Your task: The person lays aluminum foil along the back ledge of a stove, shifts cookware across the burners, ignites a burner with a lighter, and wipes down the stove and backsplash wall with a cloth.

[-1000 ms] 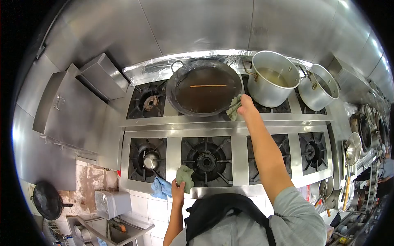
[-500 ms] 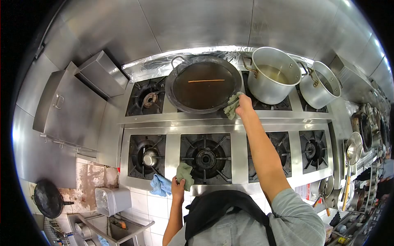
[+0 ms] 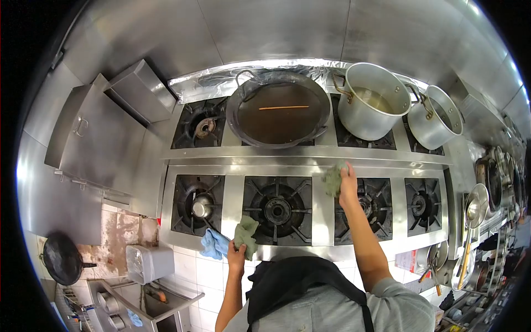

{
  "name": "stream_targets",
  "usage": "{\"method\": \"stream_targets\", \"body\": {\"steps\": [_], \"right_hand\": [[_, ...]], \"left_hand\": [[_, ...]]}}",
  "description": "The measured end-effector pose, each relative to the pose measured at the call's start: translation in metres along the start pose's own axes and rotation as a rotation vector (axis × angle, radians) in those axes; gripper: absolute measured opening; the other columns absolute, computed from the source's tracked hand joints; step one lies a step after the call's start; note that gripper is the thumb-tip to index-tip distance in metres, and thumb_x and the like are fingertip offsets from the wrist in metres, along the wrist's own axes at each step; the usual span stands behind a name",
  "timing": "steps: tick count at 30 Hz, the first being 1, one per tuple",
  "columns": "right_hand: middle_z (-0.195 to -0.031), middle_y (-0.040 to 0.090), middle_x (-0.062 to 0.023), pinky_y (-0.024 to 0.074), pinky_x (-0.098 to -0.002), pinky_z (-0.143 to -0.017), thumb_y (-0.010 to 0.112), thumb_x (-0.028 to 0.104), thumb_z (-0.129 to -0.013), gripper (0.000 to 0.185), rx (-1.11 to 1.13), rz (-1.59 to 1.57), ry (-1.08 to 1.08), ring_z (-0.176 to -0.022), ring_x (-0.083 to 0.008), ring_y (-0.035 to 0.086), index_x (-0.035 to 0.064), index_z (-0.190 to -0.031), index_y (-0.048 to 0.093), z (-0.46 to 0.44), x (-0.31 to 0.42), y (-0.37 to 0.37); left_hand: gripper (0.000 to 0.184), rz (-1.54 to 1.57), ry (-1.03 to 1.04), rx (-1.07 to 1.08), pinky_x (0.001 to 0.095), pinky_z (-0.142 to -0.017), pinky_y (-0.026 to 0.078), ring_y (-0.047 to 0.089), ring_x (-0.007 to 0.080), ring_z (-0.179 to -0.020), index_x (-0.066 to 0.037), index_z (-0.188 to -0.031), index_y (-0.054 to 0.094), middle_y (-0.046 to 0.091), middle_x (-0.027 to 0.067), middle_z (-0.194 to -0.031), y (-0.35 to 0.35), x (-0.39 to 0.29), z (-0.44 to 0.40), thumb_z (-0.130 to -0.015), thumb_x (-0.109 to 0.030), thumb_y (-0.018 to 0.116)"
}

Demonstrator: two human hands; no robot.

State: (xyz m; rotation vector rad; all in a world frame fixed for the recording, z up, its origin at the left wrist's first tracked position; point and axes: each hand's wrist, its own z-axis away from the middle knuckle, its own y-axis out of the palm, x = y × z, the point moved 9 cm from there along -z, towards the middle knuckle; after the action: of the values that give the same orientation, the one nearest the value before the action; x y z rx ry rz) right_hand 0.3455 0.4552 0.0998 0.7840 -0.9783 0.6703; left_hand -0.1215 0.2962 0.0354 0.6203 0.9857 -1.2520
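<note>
My left hand (image 3: 237, 259) grips a green cloth (image 3: 246, 229) at the front edge of the stove, just right of a blue cloth (image 3: 213, 244). A second green cloth (image 3: 333, 181), slightly blurred, is in my right hand (image 3: 348, 187), above the stove's front row. Beyond it, on the back row, sits a large black two-handled wok (image 3: 238, 124) holding dark liquid. A long thin brown stick (image 3: 284, 108) lies at the liquid's surface. My right hand is apart from the wok.
Two tall aluminium pots (image 3: 365, 119) (image 3: 431, 130) stand at the back right. A small round metal vessel (image 3: 201, 206) rests on the front left burner. Ladles and strainers (image 3: 473, 210) lie at the right; a black pan (image 3: 62, 263) and plastic bin (image 3: 149, 263) are at lower left.
My right hand has left the wok's near right handle and come back toward me with its green cloth. My left hand has barely moved. The view has shifted slightly.
</note>
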Motion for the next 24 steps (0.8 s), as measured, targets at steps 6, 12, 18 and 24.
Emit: {"method": "stream_targets", "body": {"steps": [6, 12, 18, 24], "right_hand": [[-0.123, 0.057, -0.0112, 0.0431, -0.0296, -0.089, 0.049, 0.017, -0.097, 0.040, 0.063, 0.258, 0.068, -0.107, -0.0196, 0.055, 0.0110, -0.136, 0.046, 0.033, -0.032, -0.035], [-0.134, 0.050, -0.0127, 0.0364, -0.0312, -0.100, 0.051, 0.019, -0.096, 0.042, 0.142, 0.133, -0.263, -0.119, -0.0215, 0.048, 0.0081, -0.137, 0.046, -0.005, 0.068, 0.035], [-0.121, 0.057, -0.0111, 0.0414, -0.0314, -0.093, 0.048, 0.016, -0.096, 0.038, -0.073, 0.161, -0.166, -0.107, -0.0198, 0.054, 0.0097, -0.134, 0.049, -0.056, 0.094, 0.088], [-0.089, 0.059, -0.0048, 0.0492, -0.0341, -0.064, 0.053, 0.003, -0.086, 0.028, -0.006, -0.184, -0.034, -0.073, -0.0167, 0.057, 0.0120, -0.111, 0.061, -0.084, 0.061, 0.109]], "left_hand": [[0.038, -0.055, 0.011, -0.004, 0.0301, -0.082, 0.046, 0.056, 0.0184, -0.093, 0.002, -0.122, 0.048, 0.059, 0.0119, -0.106, 0.001, 0.007, -0.004, -0.087, -0.006, 0.060], [0.036, 0.192, 0.298, -0.053, 0.0298, -0.083, 0.047, 0.057, 0.0175, -0.097, 0.002, -0.123, 0.046, 0.058, 0.0108, -0.111, 0.022, -0.108, -0.019, -0.093, -0.015, 0.056], [0.042, 0.432, 0.256, 0.005, 0.0334, -0.079, 0.047, 0.056, 0.0188, -0.103, -0.009, -0.127, 0.045, 0.055, 0.0068, -0.119, 0.075, -0.200, -0.118, -0.091, -0.024, 0.061], [0.058, 0.337, 0.144, -0.116, 0.0380, -0.072, 0.052, 0.060, 0.0242, -0.098, -0.005, -0.127, 0.047, 0.058, 0.0112, -0.113, 0.133, -0.228, -0.204, -0.080, -0.026, 0.074]]}}
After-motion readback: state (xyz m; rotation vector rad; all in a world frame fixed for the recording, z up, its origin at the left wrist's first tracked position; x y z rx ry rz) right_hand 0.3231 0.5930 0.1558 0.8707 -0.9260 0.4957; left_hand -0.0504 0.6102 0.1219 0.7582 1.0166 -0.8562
